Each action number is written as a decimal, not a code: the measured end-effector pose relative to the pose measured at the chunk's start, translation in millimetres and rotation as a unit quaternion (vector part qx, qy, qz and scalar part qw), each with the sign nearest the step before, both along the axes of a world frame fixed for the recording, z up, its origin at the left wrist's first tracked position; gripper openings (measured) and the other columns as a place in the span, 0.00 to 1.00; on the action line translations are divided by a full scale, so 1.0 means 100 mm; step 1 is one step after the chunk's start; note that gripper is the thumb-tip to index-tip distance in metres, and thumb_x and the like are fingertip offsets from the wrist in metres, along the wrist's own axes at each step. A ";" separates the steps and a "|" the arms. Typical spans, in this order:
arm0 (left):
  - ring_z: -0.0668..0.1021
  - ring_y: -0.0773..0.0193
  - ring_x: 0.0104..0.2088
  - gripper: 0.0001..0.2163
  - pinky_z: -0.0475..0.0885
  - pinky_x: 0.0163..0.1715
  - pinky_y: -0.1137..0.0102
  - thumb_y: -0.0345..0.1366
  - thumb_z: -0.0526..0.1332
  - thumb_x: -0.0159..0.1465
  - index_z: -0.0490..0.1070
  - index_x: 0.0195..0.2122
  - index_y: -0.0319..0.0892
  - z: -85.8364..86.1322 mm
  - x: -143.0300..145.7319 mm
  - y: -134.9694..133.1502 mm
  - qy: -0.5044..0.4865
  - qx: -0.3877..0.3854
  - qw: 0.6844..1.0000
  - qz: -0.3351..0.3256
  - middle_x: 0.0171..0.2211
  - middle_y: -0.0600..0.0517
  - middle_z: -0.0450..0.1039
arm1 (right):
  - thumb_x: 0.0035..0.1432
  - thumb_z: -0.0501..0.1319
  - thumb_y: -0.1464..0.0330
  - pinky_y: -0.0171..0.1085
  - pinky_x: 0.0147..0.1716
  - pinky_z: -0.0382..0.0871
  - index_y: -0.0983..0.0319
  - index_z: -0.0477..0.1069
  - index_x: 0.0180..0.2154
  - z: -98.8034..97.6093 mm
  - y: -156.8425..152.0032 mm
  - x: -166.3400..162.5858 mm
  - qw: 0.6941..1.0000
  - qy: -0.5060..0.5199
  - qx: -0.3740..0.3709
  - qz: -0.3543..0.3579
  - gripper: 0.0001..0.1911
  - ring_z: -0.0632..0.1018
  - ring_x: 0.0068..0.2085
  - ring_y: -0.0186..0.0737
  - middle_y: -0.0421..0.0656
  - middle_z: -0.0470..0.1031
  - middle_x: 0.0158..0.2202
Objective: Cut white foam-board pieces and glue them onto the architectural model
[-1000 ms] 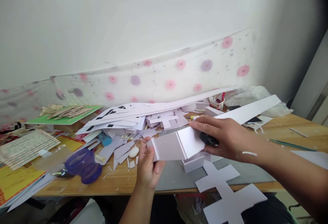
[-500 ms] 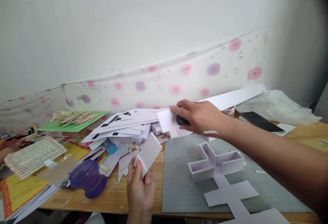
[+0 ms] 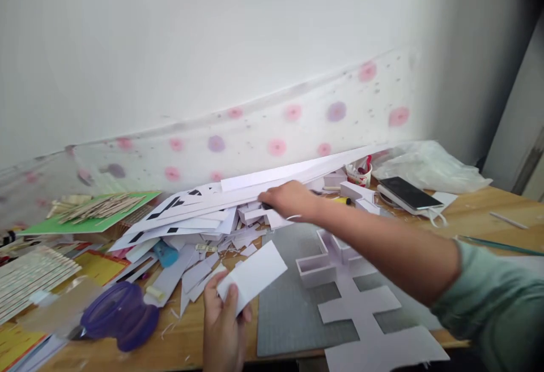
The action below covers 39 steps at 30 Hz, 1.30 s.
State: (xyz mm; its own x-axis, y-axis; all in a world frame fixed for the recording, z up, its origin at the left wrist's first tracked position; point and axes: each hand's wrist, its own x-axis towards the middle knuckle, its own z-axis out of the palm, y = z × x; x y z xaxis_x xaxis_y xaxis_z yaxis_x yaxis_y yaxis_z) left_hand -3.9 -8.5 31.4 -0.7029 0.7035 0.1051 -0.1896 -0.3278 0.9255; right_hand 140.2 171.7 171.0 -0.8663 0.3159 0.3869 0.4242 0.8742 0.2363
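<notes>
My left hand (image 3: 223, 326) holds a white rectangular card piece (image 3: 253, 275) by its lower corner, just above the table's front edge. My right hand (image 3: 289, 199) reaches across to a heap of white card scraps (image 3: 204, 219), knuckles up, fingers curled down onto the heap. A small black object (image 3: 266, 206) barely shows under its fingertips. Below my right forearm a white cross-shaped card frame (image 3: 317, 258) stands on a grey cutting mat (image 3: 289, 309). A flat white cross cut-out (image 3: 361, 309) lies beside it.
A purple container (image 3: 121, 315) lies at the front left. A green board with wooden sticks (image 3: 93, 210) lies at the back left. A phone (image 3: 406, 190), a plastic bag (image 3: 429, 162) and a small cup (image 3: 359, 173) are at the back right. Long white strips (image 3: 297, 170) lean along the wall.
My right hand has moved left and down onto the scrap heap; the white piece it held no longer shows. My left hand has tilted its card piece flatter.
</notes>
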 end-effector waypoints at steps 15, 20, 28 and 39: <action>0.71 0.73 0.15 0.18 0.65 0.15 0.77 0.39 0.68 0.53 0.63 0.42 0.44 0.30 0.19 1.11 0.068 0.029 0.982 -0.177 0.27 0.59 0.70 | 0.53 0.65 0.70 0.40 0.29 0.72 0.60 0.66 0.55 -1.42 -0.17 1.77 0.976 0.013 -0.125 -0.180 0.27 0.81 0.33 0.44 0.50 0.72 0.53; 0.71 0.73 0.16 0.19 0.65 0.15 0.78 0.38 0.67 0.53 0.63 0.43 0.44 0.21 0.16 1.41 0.037 0.017 0.978 -0.203 0.29 0.58 0.71 | 0.54 0.64 0.69 0.37 0.26 0.69 0.60 0.72 0.46 -1.36 0.06 1.46 0.968 -0.029 -0.164 -0.189 0.15 0.81 0.33 0.47 0.45 0.79 0.40; 0.69 0.74 0.16 0.18 0.62 0.14 0.79 0.39 0.66 0.55 0.59 0.42 0.46 0.01 0.07 1.43 0.028 0.019 0.985 -0.172 0.28 0.59 0.71 | 0.60 0.59 0.66 0.39 0.29 0.70 0.64 0.69 0.50 -1.23 0.44 0.98 0.952 0.013 -0.159 -0.262 0.17 0.80 0.39 0.49 0.54 0.75 0.48; 0.72 0.70 0.19 0.14 0.66 0.18 0.75 0.41 0.61 0.63 0.61 0.47 0.46 -0.23 0.39 1.30 0.202 -0.038 0.944 -0.259 0.28 0.56 0.70 | 0.58 0.62 0.64 0.44 0.38 0.77 0.63 0.65 0.54 -1.17 -0.04 0.71 0.975 0.194 -0.107 0.000 0.23 0.79 0.46 0.48 0.53 0.71 0.56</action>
State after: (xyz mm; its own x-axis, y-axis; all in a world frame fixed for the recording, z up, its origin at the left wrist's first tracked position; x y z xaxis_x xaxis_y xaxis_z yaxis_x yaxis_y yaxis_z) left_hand 35.1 121.1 8.7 -0.1759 0.9579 0.2268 0.0678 -0.2181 0.9736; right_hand 211.2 168.1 53.7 -0.6677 0.4255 0.6108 0.4459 0.8857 -0.1296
